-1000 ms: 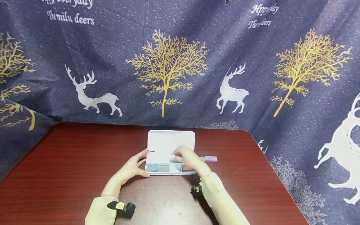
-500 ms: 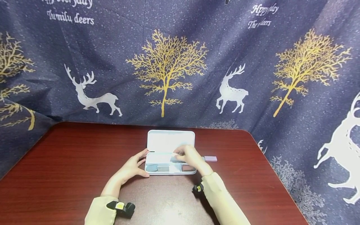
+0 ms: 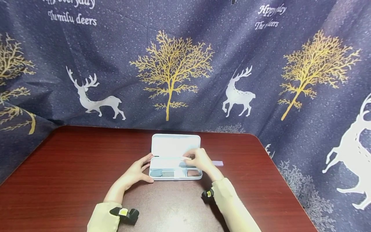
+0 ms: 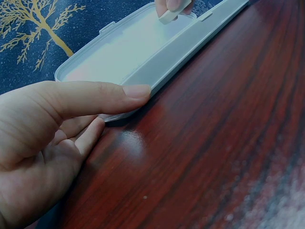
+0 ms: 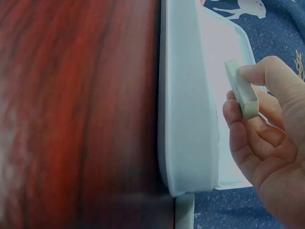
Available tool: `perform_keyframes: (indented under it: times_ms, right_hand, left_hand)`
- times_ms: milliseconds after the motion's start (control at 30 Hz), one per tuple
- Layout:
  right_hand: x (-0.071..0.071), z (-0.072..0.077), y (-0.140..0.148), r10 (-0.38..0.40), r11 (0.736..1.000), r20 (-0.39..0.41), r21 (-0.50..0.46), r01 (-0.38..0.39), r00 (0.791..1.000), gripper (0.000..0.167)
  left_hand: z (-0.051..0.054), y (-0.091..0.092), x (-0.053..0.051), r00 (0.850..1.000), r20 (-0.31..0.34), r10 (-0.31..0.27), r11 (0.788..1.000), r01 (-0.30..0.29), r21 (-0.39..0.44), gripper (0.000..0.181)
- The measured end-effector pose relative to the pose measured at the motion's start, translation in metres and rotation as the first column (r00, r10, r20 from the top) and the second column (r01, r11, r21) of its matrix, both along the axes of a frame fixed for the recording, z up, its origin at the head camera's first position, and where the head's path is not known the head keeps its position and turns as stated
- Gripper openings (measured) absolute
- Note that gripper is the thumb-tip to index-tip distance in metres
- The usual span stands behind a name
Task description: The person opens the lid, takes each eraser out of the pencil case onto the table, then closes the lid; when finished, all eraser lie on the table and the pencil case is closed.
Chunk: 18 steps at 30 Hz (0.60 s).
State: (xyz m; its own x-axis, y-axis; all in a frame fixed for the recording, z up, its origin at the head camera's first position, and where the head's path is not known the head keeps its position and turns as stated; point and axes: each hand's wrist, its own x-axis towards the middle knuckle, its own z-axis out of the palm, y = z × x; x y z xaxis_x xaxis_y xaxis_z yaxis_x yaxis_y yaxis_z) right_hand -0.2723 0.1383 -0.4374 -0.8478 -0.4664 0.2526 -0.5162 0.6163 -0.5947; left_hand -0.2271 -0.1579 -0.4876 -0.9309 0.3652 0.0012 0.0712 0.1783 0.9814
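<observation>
A pale blue-white case [image 3: 160,162] stands with its lid [image 3: 171,145] raised at the back. The left hand [image 3: 134,174] holds the case's left end, thumb at the front corner and fingers around the side; the left wrist view shows the thumb of this hand [image 4: 62,119] on the case wall [image 4: 167,64]. Over the case's right half, the right hand [image 3: 201,161] pinches a small pale block [image 5: 242,88] between thumb and fingers, clearest in the right wrist view. A blue-grey piece [image 3: 156,173], a grey piece [image 3: 168,174] and a brownish piece [image 3: 192,173] lie in the front compartment.
A light purple strip [image 3: 218,163] lies on the red-brown table [image 3: 87,154], right of the case and partly behind the right hand. A dark blue cloth [image 3: 197,109] with trees and deer hangs behind the table.
The right hand has shifted slightly right, uncovering more of the brownish piece and hiding the greyish part beside the purple strip. The left hand and case look unmoved.
</observation>
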Motion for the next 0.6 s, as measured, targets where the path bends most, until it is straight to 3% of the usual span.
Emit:
perform_keyframes:
  times_ms: [267,600]
  right_hand:
    - [0.0,-0.002,0.019,-0.01,1.0,-0.03,0.001,0.01,0.999,0.014]
    - [-0.002,0.006,0.065,-0.115,0.992,0.018,-0.05,0.115,0.993,0.014]
  left_hand:
    - [0.0,0.0,0.001,1.0,0.0,-0.007,1.0,0.007,0.01,0.113]
    - [0.0,-0.001,0.0,1.0,0.006,-0.005,1.0,0.005,0.01,0.113]
